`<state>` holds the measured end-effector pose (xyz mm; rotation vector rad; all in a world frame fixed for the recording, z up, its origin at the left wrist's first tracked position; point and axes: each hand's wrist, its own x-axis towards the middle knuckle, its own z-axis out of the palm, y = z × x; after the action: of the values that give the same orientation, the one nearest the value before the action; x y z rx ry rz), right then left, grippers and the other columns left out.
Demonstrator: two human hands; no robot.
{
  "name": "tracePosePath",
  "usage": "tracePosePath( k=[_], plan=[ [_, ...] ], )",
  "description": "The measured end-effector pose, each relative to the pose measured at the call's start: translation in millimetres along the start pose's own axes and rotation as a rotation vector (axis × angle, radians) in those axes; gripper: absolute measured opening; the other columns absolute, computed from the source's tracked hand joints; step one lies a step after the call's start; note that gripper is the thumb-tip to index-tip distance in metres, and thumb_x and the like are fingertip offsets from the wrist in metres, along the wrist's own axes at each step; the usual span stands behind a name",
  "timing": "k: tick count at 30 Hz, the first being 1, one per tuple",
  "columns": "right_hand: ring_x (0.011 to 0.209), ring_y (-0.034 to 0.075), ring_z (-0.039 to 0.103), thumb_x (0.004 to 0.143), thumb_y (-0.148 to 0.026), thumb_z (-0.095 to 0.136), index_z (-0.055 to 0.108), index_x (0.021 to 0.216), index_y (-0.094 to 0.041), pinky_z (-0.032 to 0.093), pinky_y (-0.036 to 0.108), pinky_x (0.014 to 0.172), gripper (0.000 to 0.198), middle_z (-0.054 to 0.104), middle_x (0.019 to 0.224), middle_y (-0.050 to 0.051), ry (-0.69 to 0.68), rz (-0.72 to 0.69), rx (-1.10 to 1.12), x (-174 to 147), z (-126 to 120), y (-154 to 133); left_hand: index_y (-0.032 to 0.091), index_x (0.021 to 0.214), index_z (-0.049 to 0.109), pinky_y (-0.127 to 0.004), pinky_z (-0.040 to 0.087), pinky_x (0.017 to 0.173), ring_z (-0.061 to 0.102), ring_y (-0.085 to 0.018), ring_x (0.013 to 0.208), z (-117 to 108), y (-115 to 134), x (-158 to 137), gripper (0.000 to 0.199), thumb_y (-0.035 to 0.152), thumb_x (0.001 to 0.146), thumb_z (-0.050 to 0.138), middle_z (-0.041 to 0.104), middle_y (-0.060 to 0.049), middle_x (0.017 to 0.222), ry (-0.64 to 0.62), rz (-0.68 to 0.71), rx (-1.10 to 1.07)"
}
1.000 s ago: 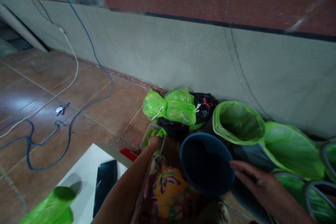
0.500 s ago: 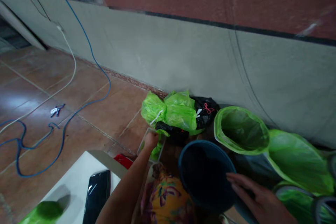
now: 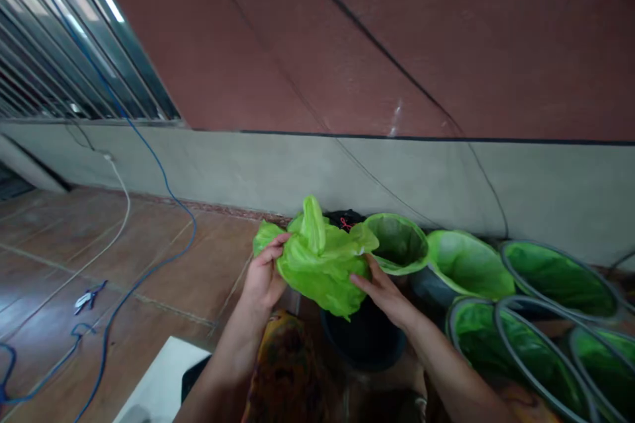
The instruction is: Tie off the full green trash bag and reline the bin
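A crumpled bright green plastic bag [image 3: 322,264] is held up between my two hands, partly unfolded. My left hand [image 3: 266,272] grips its left side, fingers bent over the edge. On the other side, my right hand [image 3: 381,289] pinches the bag between thumb and fingers. Just below it stands a dark bucket [image 3: 364,344], its far rim covered by the bag. Behind the bag, a tied green bag [image 3: 265,236] and a black bag with a red tie [image 3: 346,218] rest against the wall, mostly hidden.
Several bins with green liners stand to the right, among them a round bin [image 3: 401,244] and a wider one [image 3: 471,264]. A white box [image 3: 159,383] with a dark phone [image 3: 192,373] is at lower left. A blue cord [image 3: 106,337] and clippers [image 3: 89,297] lie on the tiles.
My left hand has come up from the clear container with a green bag. My right hand has left the bucket's rim and now holds the bag too. The view has tilted upward.
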<state>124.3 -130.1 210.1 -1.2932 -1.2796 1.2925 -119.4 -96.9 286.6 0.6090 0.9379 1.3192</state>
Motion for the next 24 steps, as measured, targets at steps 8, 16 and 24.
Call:
tracePosePath(
  k=[8,16,24],
  plan=[
    [0.075,0.02,0.071,0.051,-0.031,0.089,0.069,0.097,-0.019,0.056,0.03,0.069,0.051,0.075,0.083,0.004,0.338,0.229,0.683,-40.8,-26.1,-11.5,0.017,0.088,0.069,-0.025,0.053,0.069,0.065,-0.014,0.069,-3.4,-21.1,-16.2,0.031,0.009,0.058,0.064,0.072,0.0,0.079,0.038,-0.06,-0.107],
    [0.039,0.002,0.035,0.042,-0.027,0.091,0.072,0.082,-0.017,0.028,0.018,0.038,0.046,0.064,0.057,-0.005,0.734,0.03,0.648,-80.8,-112.1,-15.3,0.016,0.093,0.066,-0.017,0.035,0.042,0.053,-0.008,0.046,-42.2,-20.9,-27.1,0.033,0.011,0.06,0.069,0.066,0.003,0.064,0.275,0.078,0.042],
    [0.083,0.019,0.065,0.069,-0.049,0.076,0.07,0.101,-0.019,0.052,0.033,0.075,0.044,0.073,0.093,0.007,0.495,-0.133,0.029,-94.7,-68.4,-18.0,0.018,0.093,0.069,-0.023,0.049,0.069,0.064,-0.013,0.07,-15.3,-22.7,-55.8,0.035,0.019,0.059,0.078,0.072,0.001,0.081,0.048,0.066,-0.028]
  ],
)
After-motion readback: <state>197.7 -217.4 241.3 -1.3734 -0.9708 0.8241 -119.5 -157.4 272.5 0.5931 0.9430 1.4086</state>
